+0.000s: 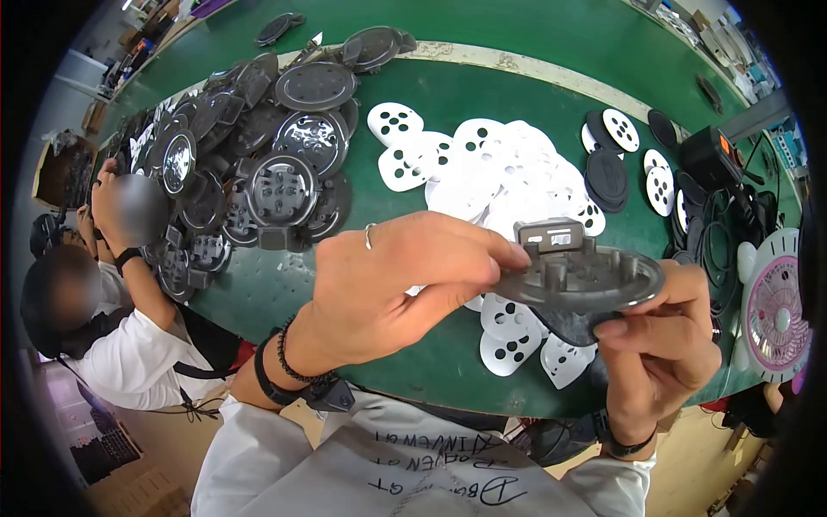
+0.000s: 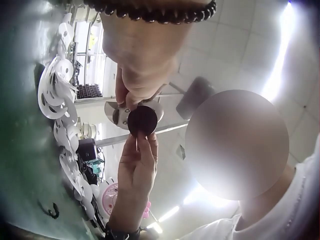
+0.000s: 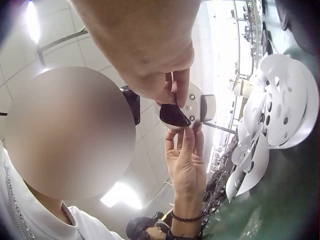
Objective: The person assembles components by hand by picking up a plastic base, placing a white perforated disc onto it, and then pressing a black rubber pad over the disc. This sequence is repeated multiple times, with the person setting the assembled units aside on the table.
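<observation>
A dark translucent round plastic part [image 1: 594, 291] with upright posts is held above the table in the head view. My left hand [image 1: 388, 280] pinches its left edge between thumb and fingers. On the other side, my right hand [image 1: 663, 345] grips the right edge, its thumb on a black piece [image 1: 568, 327] under the disc. In the left wrist view a round black piece [image 2: 142, 120] lies between the hands. The right wrist view shows the black piece [image 3: 174, 116] against the pale face of the part [image 3: 195, 104], right fingers pinching it.
Dark round parts [image 1: 314, 86] are heaped at the left of the green table. White perforated sheets [image 1: 508, 172] lie spread in the middle, black oval pads [image 1: 606, 176] to their right. A pink fan [image 1: 775, 306] stands far right. Another person [image 1: 129, 345] sits at the left.
</observation>
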{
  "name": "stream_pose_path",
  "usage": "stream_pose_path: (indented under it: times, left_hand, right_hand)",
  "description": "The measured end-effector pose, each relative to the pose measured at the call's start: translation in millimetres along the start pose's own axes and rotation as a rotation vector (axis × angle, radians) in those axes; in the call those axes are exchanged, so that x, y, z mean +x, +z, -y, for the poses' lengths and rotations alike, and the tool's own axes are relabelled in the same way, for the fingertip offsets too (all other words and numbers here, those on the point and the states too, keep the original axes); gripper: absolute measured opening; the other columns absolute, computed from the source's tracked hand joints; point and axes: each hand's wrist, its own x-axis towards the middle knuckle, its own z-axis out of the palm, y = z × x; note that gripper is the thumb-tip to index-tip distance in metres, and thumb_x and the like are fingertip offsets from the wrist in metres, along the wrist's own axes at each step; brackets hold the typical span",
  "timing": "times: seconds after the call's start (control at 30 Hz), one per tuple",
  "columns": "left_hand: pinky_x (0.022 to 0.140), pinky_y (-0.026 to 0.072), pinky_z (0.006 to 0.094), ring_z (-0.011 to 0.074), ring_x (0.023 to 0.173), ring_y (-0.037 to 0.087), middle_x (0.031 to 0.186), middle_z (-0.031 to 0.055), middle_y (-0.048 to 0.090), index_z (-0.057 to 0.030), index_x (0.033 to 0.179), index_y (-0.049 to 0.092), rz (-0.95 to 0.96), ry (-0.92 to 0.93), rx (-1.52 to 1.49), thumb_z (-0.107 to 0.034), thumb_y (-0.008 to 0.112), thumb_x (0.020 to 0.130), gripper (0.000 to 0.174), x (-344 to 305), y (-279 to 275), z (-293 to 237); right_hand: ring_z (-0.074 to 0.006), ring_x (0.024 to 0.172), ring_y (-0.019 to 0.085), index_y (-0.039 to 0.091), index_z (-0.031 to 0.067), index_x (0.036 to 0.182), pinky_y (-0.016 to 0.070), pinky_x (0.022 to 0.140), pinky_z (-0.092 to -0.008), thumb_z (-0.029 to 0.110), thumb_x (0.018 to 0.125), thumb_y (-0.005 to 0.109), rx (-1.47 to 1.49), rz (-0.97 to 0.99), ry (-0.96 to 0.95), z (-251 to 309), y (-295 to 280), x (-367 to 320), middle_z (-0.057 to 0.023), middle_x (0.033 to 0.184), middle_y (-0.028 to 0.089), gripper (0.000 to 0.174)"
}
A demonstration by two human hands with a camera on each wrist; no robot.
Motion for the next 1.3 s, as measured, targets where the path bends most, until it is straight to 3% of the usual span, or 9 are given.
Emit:
stream_pose_path:
  times: [0.27, 0.37, 0.43, 0.77, 0.93, 0.97, 1.07, 1.13, 1.3]
  left_hand:
    - [0.06, 0.0583, 0.0299, 0.0262, 0.077, 0.074, 0.088, 0.0228, 0.072, 0.0012, 0.096, 0.058, 0.007, 0.038, -0.03, 0.012, 0.075, 0.07, 0.033, 1, 1, 1]
    - [0.059, 0.0551, 0.0273, 0.0221, 0.071, 0.071, 0.083, 0.0204, 0.071, 0.0029, 0.096, 0.058, -0.014, -0.009, 0.039, 0.006, 0.079, 0.072, 0.033, -2, 2, -3]
    - [0.061, 0.0527, 0.0247, 0.0179, 0.07, 0.069, 0.082, 0.0172, 0.07, 0.0043, 0.096, 0.059, -0.048, -0.085, 0.028, 0.006, 0.079, 0.073, 0.031, -6, 3, -2]
    - [0.071, 0.0536, 0.025, 0.014, 0.075, 0.067, 0.088, 0.0135, 0.067, 0.0057, 0.096, 0.061, -0.08, -0.224, -0.111, 0.012, 0.078, 0.071, 0.031, -8, 9, -7]
    - [0.072, 0.0536, 0.0253, 0.0118, 0.077, 0.065, 0.087, 0.0113, 0.066, 0.0054, 0.1, 0.057, -0.087, -0.326, -0.29, 0.011, 0.077, 0.073, 0.033, -10, 13, -9]
    - [0.072, 0.0536, 0.0253, 0.0118, 0.077, 0.065, 0.087, 0.0113, 0.066, 0.0054, 0.1, 0.057, -0.083, -0.319, -0.296, 0.011, 0.077, 0.073, 0.033, -11, 14, -8]
    - [0.069, 0.0593, 0.0255, 0.0101, 0.078, 0.069, 0.09, 0.01, 0.07, 0.0045, 0.101, 0.06, -0.126, -0.423, -0.454, 0.005, 0.074, 0.082, 0.023, -10, 16, -6]
    - [0.07, 0.0586, 0.025, 0.0095, 0.078, 0.068, 0.091, 0.0098, 0.07, 0.0044, 0.103, 0.058, -0.214, -0.714, -0.612, 0.003, 0.072, 0.086, 0.022, 1, 16, -8]
    - [0.081, 0.057, 0.0301, 0.0126, 0.085, 0.067, 0.092, 0.0049, 0.067, 0.0023, 0.112, 0.059, -0.301, -0.671, -0.485, -0.023, 0.064, 0.097, 0.03, 75, 4, 39]
  right_hand:
    - [-0.0162, 0.073, 0.06, 0.076, 0.005, 0.088, 0.0479, 0.065, -0.0229, -0.014, 0.065, 0.077, -0.021, -0.055, 0.07, 5, 6, 0, -0.0097, 0.094, 0.058, 0.03]
    - [-0.0153, 0.085, 0.056, 0.068, -0.0002, 0.094, 0.0455, 0.075, -0.0245, -0.016, 0.077, 0.068, -0.045, -0.043, 0.064, 7, 12, 0, -0.0123, 0.101, 0.056, 0.023]
    - [-0.0152, 0.075, 0.061, 0.076, 0.0022, 0.094, 0.0483, 0.062, -0.0231, -0.014, 0.071, 0.077, -0.06, -0.149, 0.223, 11, 15, 0, -0.0115, 0.093, 0.06, 0.028]
    - [-0.0162, 0.083, 0.066, 0.06, -0.0059, 0.117, 0.0585, 0.064, -0.0219, -0.014, 0.078, 0.074, 0.104, -0.226, 0.245, 0, 18, -6, -0.0145, 0.098, 0.065, 0.042]
    - [-0.0071, 0.086, 0.054, 0.055, -0.0018, 0.121, 0.0504, 0.067, -0.0181, -0.007, 0.077, 0.077, -0.196, -0.157, 0.271, -4, 9, 2, -0.0055, 0.099, 0.059, 0.049]
    - [-0.0056, 0.083, 0.051, 0.056, -0.0007, 0.121, 0.0469, 0.066, -0.0172, -0.001, 0.078, 0.079, -0.095, -0.199, 0.389, -3, 11, 7, -0.0039, 0.1, 0.059, 0.049]
    - [-0.0061, 0.079, 0.054, 0.058, 0.0007, 0.118, 0.0417, 0.059, -0.0175, 0.011, 0.077, 0.085, 0.074, -0.179, 0.539, -11, 12, 11, -0.0039, 0.096, 0.063, 0.05]
    - [-0.006, 0.08, 0.055, 0.058, 0.0011, 0.117, 0.0439, 0.062, -0.0195, 0.015, 0.088, 0.075, 0.113, -0.211, 0.49, -19, 6, 13, -0.0035, 0.096, 0.063, 0.037]
    - [-0.0136, 0.082, 0.058, 0.068, 0.0007, 0.106, 0.0491, 0.07, -0.0268, 0.02, 0.091, 0.07, -0.42, -0.358, 0.435, -73, -50, 28, -0.0074, 0.097, 0.068, 0.025]
